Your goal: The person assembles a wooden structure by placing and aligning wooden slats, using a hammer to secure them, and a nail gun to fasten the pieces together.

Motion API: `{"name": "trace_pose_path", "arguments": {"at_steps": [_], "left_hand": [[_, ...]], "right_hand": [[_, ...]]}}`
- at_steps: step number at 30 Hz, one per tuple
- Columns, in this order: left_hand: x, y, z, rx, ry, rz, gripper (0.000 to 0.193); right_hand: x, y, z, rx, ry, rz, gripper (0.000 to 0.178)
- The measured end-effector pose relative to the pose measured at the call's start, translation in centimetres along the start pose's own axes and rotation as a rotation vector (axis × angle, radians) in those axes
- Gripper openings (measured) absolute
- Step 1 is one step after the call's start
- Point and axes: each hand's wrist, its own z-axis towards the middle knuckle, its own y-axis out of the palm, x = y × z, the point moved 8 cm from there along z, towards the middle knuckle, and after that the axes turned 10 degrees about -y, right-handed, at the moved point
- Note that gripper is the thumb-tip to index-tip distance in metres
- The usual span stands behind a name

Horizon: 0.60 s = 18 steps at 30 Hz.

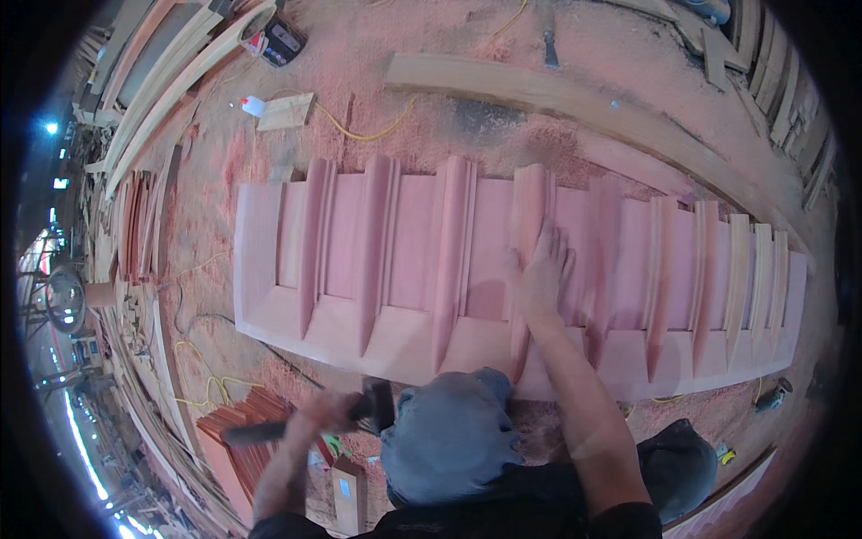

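My left hand (328,413) is closed round the dark handle of a hammer (375,406), held low beside my knee and blurred. The hammer is apart from the wooden panel (413,242), a long pinkish framed piece with raised moulding strips across it. My right hand (544,274) lies stretched out on one moulding strip (532,193) near the middle, fingers pointing away from me and thumb at the strip's left side. Another moulding strip (452,225) stands to the left, and a paler strip (736,269) is among several at the right end.
Sawdust covers the ground. Beyond the panel lie a long plank (503,83), a chisel-like tool (549,47), a white bottle (252,106) and a dark bucket (274,40). A stack of reddish slats (251,431) is at lower left; a yellow cord (215,386) runs near it.
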Motion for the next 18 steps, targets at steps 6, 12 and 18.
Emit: {"name": "trace_pose_path", "arguments": {"at_steps": [6, 12, 18], "left_hand": [[2.2, -20.2, -7.1, 0.237, 0.085, 0.16, 0.032], [9.8, -48.3, 1.8, 0.726, 0.123, 0.373, 0.038], [19.9, -62.2, 11.5, 0.887, 0.193, 0.067, 0.035]], "right_hand": [[-0.5, -0.3, -0.2, 0.075, 0.036, 0.004, 0.093], [-1.1, -1.2, 0.3, 0.035, 0.063, -0.032, 0.097], [-0.6, -0.8, 0.5, -0.008, 0.071, 0.023, 0.095]]}}
